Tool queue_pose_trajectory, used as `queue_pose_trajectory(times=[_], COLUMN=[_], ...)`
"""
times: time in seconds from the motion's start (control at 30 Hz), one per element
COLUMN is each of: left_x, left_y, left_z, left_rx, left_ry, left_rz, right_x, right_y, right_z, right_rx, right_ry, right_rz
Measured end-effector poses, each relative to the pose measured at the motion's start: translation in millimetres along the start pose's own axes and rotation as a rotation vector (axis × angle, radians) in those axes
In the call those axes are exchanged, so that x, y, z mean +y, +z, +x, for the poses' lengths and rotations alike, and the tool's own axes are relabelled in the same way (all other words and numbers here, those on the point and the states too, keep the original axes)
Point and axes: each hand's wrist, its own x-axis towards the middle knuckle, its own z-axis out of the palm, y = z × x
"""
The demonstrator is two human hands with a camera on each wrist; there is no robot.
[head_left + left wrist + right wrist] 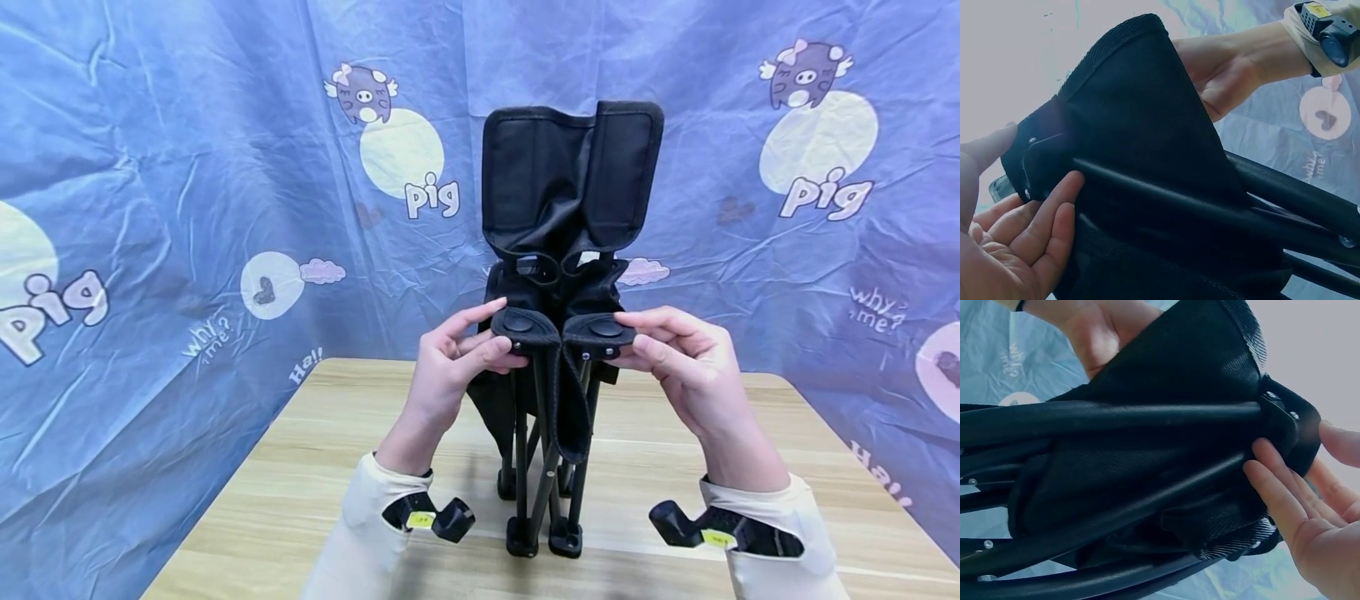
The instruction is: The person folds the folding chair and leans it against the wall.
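Note:
A small black folding chair [551, 367] stands upright and mostly folded on the table, its backrest [536, 179] at the top and its fabric seat sagging in a fold between the legs. My left hand [457, 350] pinches the left front seat corner [519, 325] between thumb and fingers. On the other side my right hand [686, 350] grips the right front corner [603, 327] in the same way. Both corners nearly meet in the middle. In the left wrist view, fingers [1054, 219] lie under the corner beside a dark tube; the right wrist view shows right fingers [1275, 481] likewise underneath.
The chair's feet [522, 537] rest on the light wooden table [315, 483]. A blue patterned cloth [202, 167] hangs behind and at both sides. Each wrist wears a black camera [453, 518] on a strap over a pale sleeve.

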Motion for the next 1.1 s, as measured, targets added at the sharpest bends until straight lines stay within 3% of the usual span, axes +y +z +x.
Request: queue_pose_trajectory(times=[0.23, 0.4, 0.67, 0.87, 1.0, 1.1], left_x=[-3.4, -4.9, -13.8, -20.6, -21.3, -21.0], left_y=[-1.8, -6.4, -13.0, -19.1, -26.6, -33.4], left_z=[-2.0, -3.5, -4.6, -7.7, -12.4, -18.0], left_rx=[-0.048, -0.066, -0.111, -0.078, -0.049, 0.035], left_ry=[0.001, 0.04, 0.101, 0.101, 0.139, 0.147], left_rz=[-0.016, -0.046, -0.229, -0.387, -0.357, -0.323], right_x=[-5, -4, -2, -2, -3, -3], right_y=[-5, -1, 2, 1, 1, -1], right_z=[-5.1, -9.0, -13.5, -16.8, -20.1, -24.3], right_rx=[-0.026, 0.026, 0.053, 0.019, 0.016, 0.01], right_ry=[-0.057, -0.055, -0.107, -0.115, -0.129, -0.137], right_rz=[0.001, -0.072, -0.052, -0.048, -0.032, -0.002])
